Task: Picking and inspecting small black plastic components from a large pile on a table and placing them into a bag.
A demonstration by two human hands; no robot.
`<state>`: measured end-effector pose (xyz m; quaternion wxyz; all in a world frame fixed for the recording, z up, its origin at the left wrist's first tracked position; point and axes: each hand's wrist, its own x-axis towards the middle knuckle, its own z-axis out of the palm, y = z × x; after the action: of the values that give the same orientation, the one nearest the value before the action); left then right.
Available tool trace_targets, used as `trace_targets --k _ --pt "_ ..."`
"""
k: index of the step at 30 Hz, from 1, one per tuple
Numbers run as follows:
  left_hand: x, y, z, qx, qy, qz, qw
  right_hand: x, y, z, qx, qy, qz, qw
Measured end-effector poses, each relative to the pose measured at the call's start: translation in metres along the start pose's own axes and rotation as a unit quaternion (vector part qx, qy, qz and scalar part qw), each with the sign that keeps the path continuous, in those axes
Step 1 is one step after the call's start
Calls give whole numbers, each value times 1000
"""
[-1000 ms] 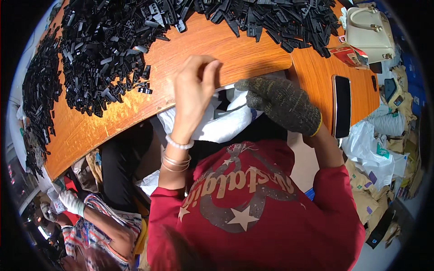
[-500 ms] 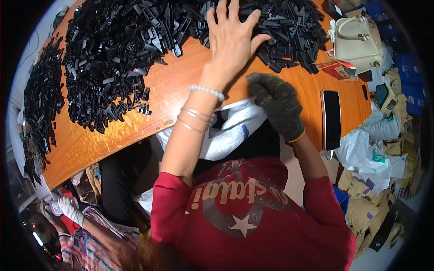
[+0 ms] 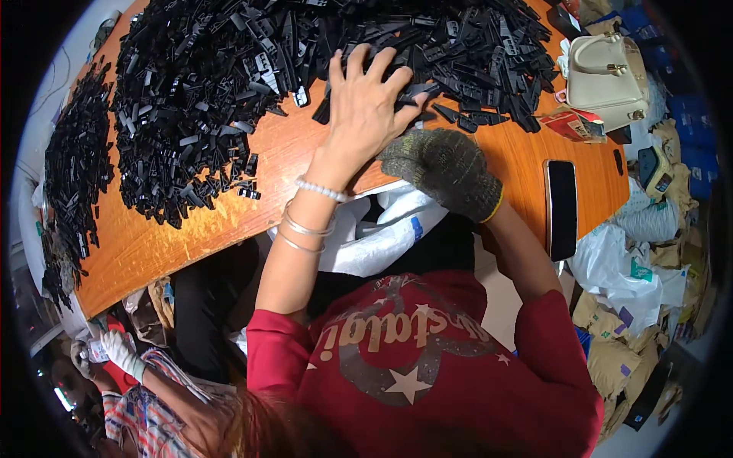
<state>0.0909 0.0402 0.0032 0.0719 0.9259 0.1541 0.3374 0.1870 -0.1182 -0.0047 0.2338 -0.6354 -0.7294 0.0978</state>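
Note:
A broad heap of small black plastic parts [image 3: 183, 107] covers the far side of the wooden table. My left hand [image 3: 366, 99], bare with bracelets at the wrist, lies palm down on the near edge of that heap, fingers spread over several parts. Close beside it, my right hand [image 3: 443, 169] wears a dark knit glove and hovers at the table's front edge. Its fingers are curled together, and whatever they may hold is hidden. Below the edge, a white woven sack [image 3: 374, 243] hangs across my lap, its mouth near the gloved hand.
On the right of the wooden table [image 3: 511, 164] lie a phone [image 3: 562, 210], a red carton [image 3: 576, 124] and a cream handbag [image 3: 603, 80]. Plastic bags [image 3: 618, 263] and brown packages [image 3: 611, 347] crowd the right side. Another person's gloved hand [image 3: 121, 353] shows at lower left.
My left hand has drawn back toward me from deeper in the heap, with some black parts under its fingers. The gloved right hand has shifted left, closer to it.

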Motion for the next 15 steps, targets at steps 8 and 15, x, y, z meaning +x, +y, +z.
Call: trace_targets --k 8,15 --pt "-30 -8 -28 -114 10 -23 993 -4 -7 6 -49 13 -6 999" --pt "-52 0 -43 -59 -5 -19 998 -4 -49 0 -31 76 79 994"
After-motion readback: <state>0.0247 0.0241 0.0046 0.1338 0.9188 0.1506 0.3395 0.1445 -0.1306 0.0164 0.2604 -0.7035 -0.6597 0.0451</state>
